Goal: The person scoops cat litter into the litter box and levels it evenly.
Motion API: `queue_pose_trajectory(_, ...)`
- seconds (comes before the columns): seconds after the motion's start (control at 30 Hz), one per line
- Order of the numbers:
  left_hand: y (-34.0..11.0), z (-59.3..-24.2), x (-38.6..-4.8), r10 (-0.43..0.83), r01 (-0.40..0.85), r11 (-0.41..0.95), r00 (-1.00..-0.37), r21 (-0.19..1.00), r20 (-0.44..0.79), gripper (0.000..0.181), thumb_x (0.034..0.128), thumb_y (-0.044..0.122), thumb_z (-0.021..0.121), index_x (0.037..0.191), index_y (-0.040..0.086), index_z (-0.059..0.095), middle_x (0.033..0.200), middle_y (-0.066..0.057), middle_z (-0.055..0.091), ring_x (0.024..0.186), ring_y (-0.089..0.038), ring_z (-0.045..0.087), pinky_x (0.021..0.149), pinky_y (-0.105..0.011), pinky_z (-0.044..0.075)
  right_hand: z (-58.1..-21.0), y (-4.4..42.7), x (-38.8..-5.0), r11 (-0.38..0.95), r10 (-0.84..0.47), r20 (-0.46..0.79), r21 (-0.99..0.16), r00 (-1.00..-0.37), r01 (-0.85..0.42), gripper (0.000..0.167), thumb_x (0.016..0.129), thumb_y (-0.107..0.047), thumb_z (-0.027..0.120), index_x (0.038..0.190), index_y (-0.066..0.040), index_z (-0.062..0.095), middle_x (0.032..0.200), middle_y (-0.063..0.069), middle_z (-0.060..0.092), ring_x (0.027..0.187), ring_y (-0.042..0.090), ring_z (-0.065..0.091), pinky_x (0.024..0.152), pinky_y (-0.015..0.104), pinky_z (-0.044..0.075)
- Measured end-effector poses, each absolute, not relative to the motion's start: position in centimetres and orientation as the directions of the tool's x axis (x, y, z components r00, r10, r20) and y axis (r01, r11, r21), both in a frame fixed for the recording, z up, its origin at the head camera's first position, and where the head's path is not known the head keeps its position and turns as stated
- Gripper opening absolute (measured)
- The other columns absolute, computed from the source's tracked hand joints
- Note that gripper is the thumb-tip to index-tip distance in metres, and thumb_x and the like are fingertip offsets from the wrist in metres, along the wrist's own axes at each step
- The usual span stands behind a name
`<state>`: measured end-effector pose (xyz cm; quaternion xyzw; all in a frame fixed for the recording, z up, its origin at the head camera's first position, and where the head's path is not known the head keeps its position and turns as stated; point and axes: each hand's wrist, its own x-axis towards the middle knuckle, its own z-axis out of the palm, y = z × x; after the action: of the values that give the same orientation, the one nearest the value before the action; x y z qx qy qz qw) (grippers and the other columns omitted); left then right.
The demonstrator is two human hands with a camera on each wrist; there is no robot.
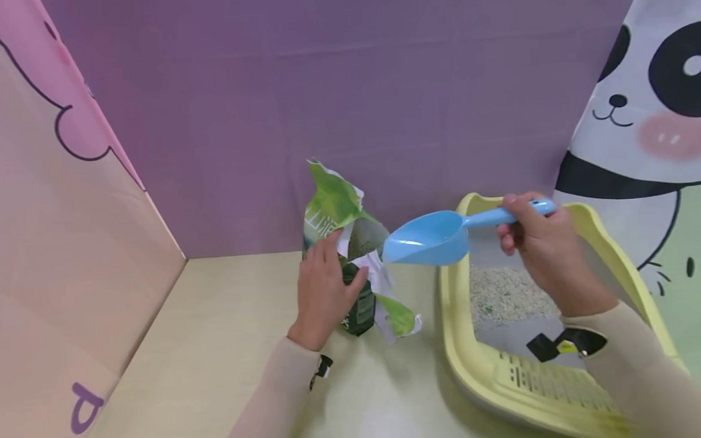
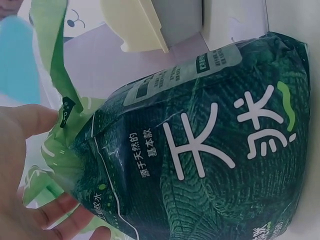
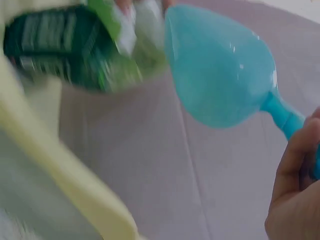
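Note:
A green bag of cat litter (image 1: 362, 302) stands on the table with its top torn, and grey-beige granules show in the opening. My left hand (image 1: 325, 284) holds the bag near its torn top, thumb on one side and fingers on the other. In the left wrist view, the bag's dark green front (image 2: 200, 145) with white characters fills most of the picture. My right hand (image 1: 539, 244) grips the handle of a light blue scoop (image 1: 429, 239). The scoop's tip points left, close to the bag's opening; no litter shows in it. In the right wrist view, the scoop's rounded underside (image 3: 220, 70) is visible.
A yellow litter box (image 1: 458, 318) stands to the right of the bag, beneath my right forearm. Pale litter (image 1: 504, 294) lies on part of its grey bottom. A purple backdrop (image 1: 346, 103) rises behind the table, with printed panels on both sides.

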<state>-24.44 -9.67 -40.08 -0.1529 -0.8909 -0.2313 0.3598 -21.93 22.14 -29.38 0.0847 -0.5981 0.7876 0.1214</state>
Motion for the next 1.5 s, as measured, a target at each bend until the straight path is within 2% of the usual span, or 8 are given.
queue_pose_trajectory(0.17, -9.6, -40.4, -24.4, 0.088, 0.456, 0.828, -0.680, 0.325, 0.728, 0.084, 0.0842, 0.036, 0.080, 0.150, 0.003, 0.040, 0.128, -0.017, 0.059, 0.105, -0.032, 0.056, 0.086, -0.044, 0.051, -30.6, 18.0, -22.2, -0.199, 0.117, 0.269, -0.937, -0.956, -0.288, 0.021, 0.099, -0.022, 0.068, 0.096, -0.002, 0.064, 0.064, 0.002, 0.066, 0.051, 0.009, 0.059, 0.048, 0.021, 0.051)
queue_pose_trajectory(0.33, -9.5, -40.6, -24.3, 0.088, 0.483, 0.814, -0.651, 0.322, 0.754, 0.086, 0.0810, 0.034, 0.082, 0.148, 0.002, 0.040, 0.133, -0.018, 0.055, 0.106, -0.032, 0.053, 0.087, -0.044, 0.051, -31.9, 15.3, -22.4, -0.160, 0.124, 0.410, -0.890, -0.903, -0.426, 0.016, 0.096, -0.016, 0.071, 0.098, 0.000, 0.068, 0.064, 0.002, 0.069, 0.050, 0.011, 0.064, 0.048, 0.025, 0.055)
queue_pose_trajectory(0.43, -9.5, -40.7, -24.2, 0.097, 0.495, 0.813, -0.635, 0.307, 0.766, 0.086, 0.0801, 0.033, 0.083, 0.147, 0.000, 0.041, 0.135, -0.019, 0.054, 0.110, -0.033, 0.053, 0.092, -0.045, 0.052, -32.2, 14.4, -22.2, -0.091, 0.018, 0.532, -0.842, -0.846, -0.531, 0.008, 0.095, -0.009, 0.070, 0.100, -0.002, 0.070, 0.068, 0.003, 0.073, 0.053, 0.013, 0.069, 0.049, 0.027, 0.057)
queue_pose_trajectory(0.6, -9.6, -40.6, -24.3, 0.125, 0.530, 0.801, -0.605, 0.279, 0.787, 0.088, 0.0788, 0.032, 0.084, 0.147, -0.002, 0.040, 0.135, -0.020, 0.053, 0.116, -0.034, 0.054, 0.097, -0.046, 0.052, -31.5, 13.3, -22.0, 0.116, -0.141, 0.612, -0.770, -0.778, -0.627, 0.014, 0.095, -0.008, 0.071, 0.107, -0.001, 0.068, 0.076, 0.006, 0.074, 0.060, 0.014, 0.072, 0.054, 0.028, 0.058)
queue_pose_trajectory(0.77, -9.8, -40.4, -24.4, 0.156, 0.559, 0.789, -0.585, 0.255, 0.796, 0.088, 0.0784, 0.032, 0.083, 0.147, -0.002, 0.040, 0.136, -0.019, 0.053, 0.121, -0.034, 0.054, 0.103, -0.047, 0.051, -30.4, 12.5, -22.9, 0.389, -0.188, 0.567, -0.707, -0.802, -0.591, 0.017, 0.095, -0.022, 0.073, 0.103, -0.008, 0.071, 0.075, 0.010, 0.070, 0.059, 0.015, 0.067, 0.057, 0.028, 0.057)
queue_pose_trajectory(0.97, -9.8, -40.2, -24.4, 0.212, 0.570, 0.787, -0.610, 0.237, 0.764, 0.091, 0.0799, 0.036, 0.083, 0.150, 0.000, 0.036, 0.141, -0.018, 0.050, 0.123, -0.032, 0.053, 0.103, -0.048, 0.051, -28.9, 11.7, -23.9, 0.582, -0.206, 0.544, -0.601, -0.814, -0.549, 0.024, 0.100, -0.035, 0.065, 0.101, -0.012, 0.068, 0.067, 0.006, 0.061, 0.056, 0.020, 0.056, 0.054, 0.032, 0.047)
queue_pose_trajectory(1.3, -9.7, -39.7, -24.3, 0.205, 0.567, 0.782, -0.627, 0.259, 0.752, 0.087, 0.0829, 0.035, 0.080, 0.150, 0.000, 0.036, 0.143, -0.018, 0.049, 0.125, -0.032, 0.054, 0.103, -0.048, 0.051, -26.9, 9.4, -25.6, 0.701, -0.156, 0.573, -0.509, -0.805, -0.499, 0.046, 0.102, -0.040, 0.056, 0.068, -0.014, 0.038, 0.061, 0.000, 0.033, 0.054, 0.019, 0.027, 0.054, 0.033, 0.027)
queue_pose_trajectory(1.5, -9.6, -39.7, -24.2, 0.202, 0.573, 0.773, -0.629, 0.272, 0.751, 0.085, 0.0832, 0.030, 0.080, 0.150, 0.000, 0.036, 0.144, -0.019, 0.049, 0.127, -0.033, 0.054, 0.106, -0.048, 0.050, -26.1, 8.4, -26.4, 0.730, -0.150, 0.492, -0.530, -0.858, -0.431, 0.050, 0.102, -0.042, 0.051, 0.063, -0.014, 0.038, 0.054, 0.000, 0.034, 0.048, 0.019, 0.027, 0.048, 0.032, 0.027)
